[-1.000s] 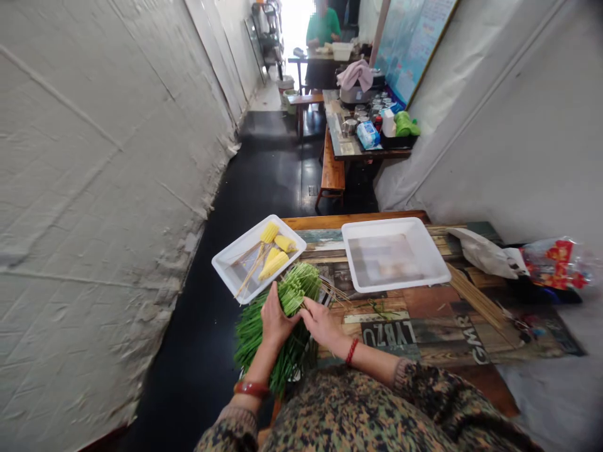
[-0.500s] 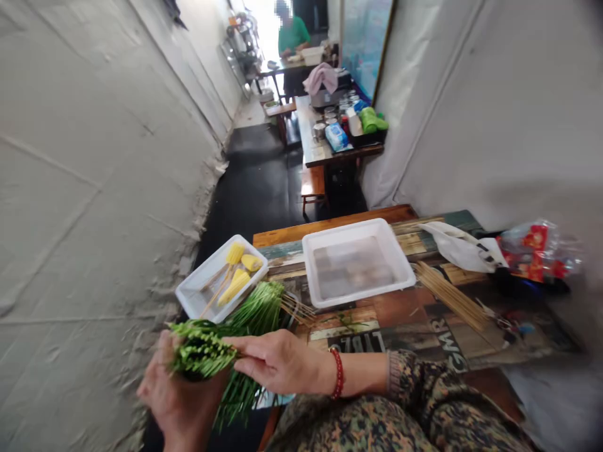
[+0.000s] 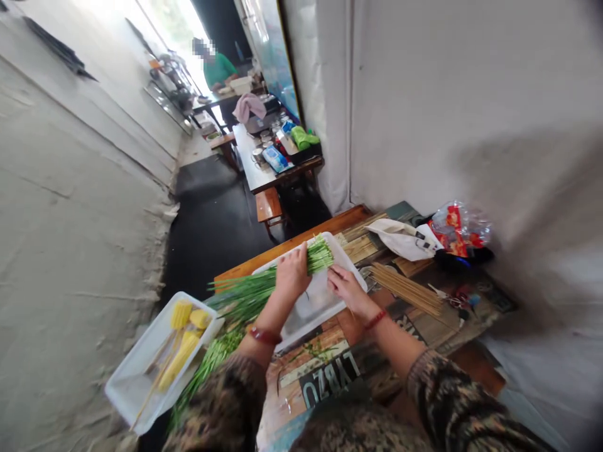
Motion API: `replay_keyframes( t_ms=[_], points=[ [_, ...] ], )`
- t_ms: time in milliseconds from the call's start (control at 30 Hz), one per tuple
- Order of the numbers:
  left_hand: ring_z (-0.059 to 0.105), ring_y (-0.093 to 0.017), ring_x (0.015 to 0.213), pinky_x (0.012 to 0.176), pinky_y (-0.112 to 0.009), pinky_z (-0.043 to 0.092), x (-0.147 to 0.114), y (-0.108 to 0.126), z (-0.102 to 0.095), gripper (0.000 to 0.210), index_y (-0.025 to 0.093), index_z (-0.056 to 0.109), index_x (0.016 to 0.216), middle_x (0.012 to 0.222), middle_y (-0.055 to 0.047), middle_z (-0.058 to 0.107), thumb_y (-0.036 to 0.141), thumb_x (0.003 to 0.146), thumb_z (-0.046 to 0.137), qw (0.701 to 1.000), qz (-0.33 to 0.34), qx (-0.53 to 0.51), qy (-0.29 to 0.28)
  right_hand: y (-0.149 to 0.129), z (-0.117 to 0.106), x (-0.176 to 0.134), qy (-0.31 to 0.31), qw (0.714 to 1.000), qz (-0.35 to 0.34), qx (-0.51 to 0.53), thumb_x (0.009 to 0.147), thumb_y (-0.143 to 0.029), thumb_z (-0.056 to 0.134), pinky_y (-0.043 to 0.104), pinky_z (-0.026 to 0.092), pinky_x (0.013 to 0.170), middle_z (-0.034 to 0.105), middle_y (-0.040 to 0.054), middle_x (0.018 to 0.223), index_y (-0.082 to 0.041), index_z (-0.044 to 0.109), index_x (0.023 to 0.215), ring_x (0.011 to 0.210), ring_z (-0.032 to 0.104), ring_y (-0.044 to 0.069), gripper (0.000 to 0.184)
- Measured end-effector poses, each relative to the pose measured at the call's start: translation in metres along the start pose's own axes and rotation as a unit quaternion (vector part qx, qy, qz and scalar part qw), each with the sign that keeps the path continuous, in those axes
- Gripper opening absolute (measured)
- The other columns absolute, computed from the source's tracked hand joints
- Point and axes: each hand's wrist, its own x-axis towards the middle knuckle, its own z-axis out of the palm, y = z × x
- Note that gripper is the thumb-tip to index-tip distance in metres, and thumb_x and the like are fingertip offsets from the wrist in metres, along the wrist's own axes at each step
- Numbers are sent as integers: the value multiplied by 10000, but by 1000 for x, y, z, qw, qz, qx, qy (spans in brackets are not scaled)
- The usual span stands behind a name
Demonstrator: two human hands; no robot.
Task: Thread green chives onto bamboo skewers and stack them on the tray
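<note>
My left hand (image 3: 292, 274) is wrapped round a thick bunch of chives (image 3: 249, 292) over the white plastic tray (image 3: 325, 314). The pale stalk ends point right and the long green leaves trail left past the tray's edge. Close by the stalk ends is my right hand (image 3: 346, 287), its fingers pressed together; what they pinch, if anything, is too small to make out. More chives (image 3: 207, 364) lie under my left forearm, beside a second white tray (image 3: 117, 395) with skewered corn pieces (image 3: 181, 358) in it.
A bundle of wooden skewers (image 3: 407, 289) lies right of the tray, with scissors (image 3: 452, 298) beyond it. A white bag (image 3: 400, 238) and a red-printed plastic packet (image 3: 459, 229) sit at the far right. Farther off, a person in green (image 3: 219, 69) stands behind another table (image 3: 245, 157).
Both hands have moved right and away from me, carrying the chives from beside the corn tray to over the middle tray. The bunch now lies sideways. The view has turned right and tilted.
</note>
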Motion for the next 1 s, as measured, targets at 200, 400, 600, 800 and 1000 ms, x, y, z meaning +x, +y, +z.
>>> replay_keyframes(
  t_ms=[200, 400, 600, 800, 1000],
  points=[
    [594, -307, 1141, 936, -408, 430, 51, 22, 117, 770, 136, 287, 1483, 1280, -182, 601, 253, 798, 619, 996, -14, -72, -53, 68, -57, 51, 41, 993, 14, -109, 832, -448, 520, 206, 297, 454, 433, -65, 433, -210, 436, 557, 417, 376, 84, 373],
    [552, -306, 1195, 997, -413, 395, 71, 24, 139, 781, 137, 264, 1484, 1289, -171, 586, 305, 812, 625, 995, -4, -97, -25, 81, -79, 64, 48, 976, 3, -210, 917, -348, 420, 212, 383, 554, 508, -38, 498, -209, 469, 605, 493, 484, 105, 346],
    [533, -342, 1223, 1050, -490, 351, 96, 35, 160, 875, 127, 254, 1485, 1329, -200, 555, 341, 760, 695, 992, -22, -120, -16, 80, -99, 77, 87, 932, -9, -351, 872, -195, 529, 267, 433, 736, 664, 54, 746, -193, 610, 804, 756, 614, 185, 106],
    [337, -381, 1407, 1138, -599, 225, 84, 23, 158, 1090, 152, 177, 1515, 1509, -228, 379, 310, 646, 815, 985, -7, -174, -7, 76, -108, 64, 121, 891, -36, -435, 863, -188, 555, 349, 458, 881, 675, 148, 1025, -166, 653, 1067, 974, 619, 258, 227],
    [440, -336, 1351, 1115, -502, 375, -9, -26, 156, 890, 138, 265, 1489, 1455, -217, 450, 256, 742, 734, 957, -22, -280, 68, 56, -94, 29, 154, 894, -90, -410, 946, -270, 428, 406, 494, 898, 661, 167, 1118, -132, 611, 1201, 1024, 614, 258, 343]
  ],
)
